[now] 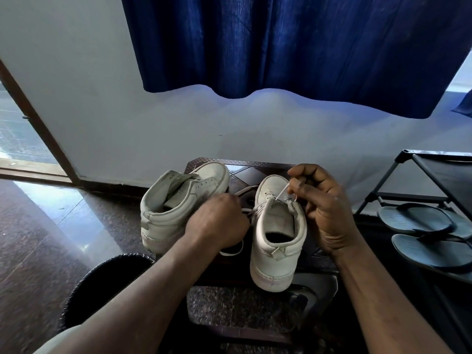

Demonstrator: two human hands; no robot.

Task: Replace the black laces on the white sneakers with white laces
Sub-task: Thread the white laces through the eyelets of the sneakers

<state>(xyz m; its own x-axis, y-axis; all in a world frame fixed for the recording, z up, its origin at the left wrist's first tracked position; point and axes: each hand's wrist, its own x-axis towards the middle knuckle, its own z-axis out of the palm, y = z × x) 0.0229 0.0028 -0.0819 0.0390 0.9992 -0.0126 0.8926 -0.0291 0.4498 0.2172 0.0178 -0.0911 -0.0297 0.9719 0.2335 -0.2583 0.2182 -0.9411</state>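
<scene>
Two white sneakers stand on a dark patterned stool [258, 169]. The left sneaker [178, 200] has no lace in its eyelets. The right sneaker [275, 236] stands upright with its heel towards me, and a white lace [282, 191] runs through its eyelets. My right hand [324, 208] pinches one end of that lace above the sneaker's right side. My left hand [219, 221] is curled at the sneaker's left side and grips the other part of the lace, whose loose loop [232, 251] hangs below it. No black lace is in sight.
A dark shoe rack [419, 180] with a pair of blue-grey flip-flops [424, 233] stands on the right. A round dark bin [107, 282] sits at lower left. A blue curtain [293, 47] hangs over the white wall behind; an open doorway [20, 134] is at far left.
</scene>
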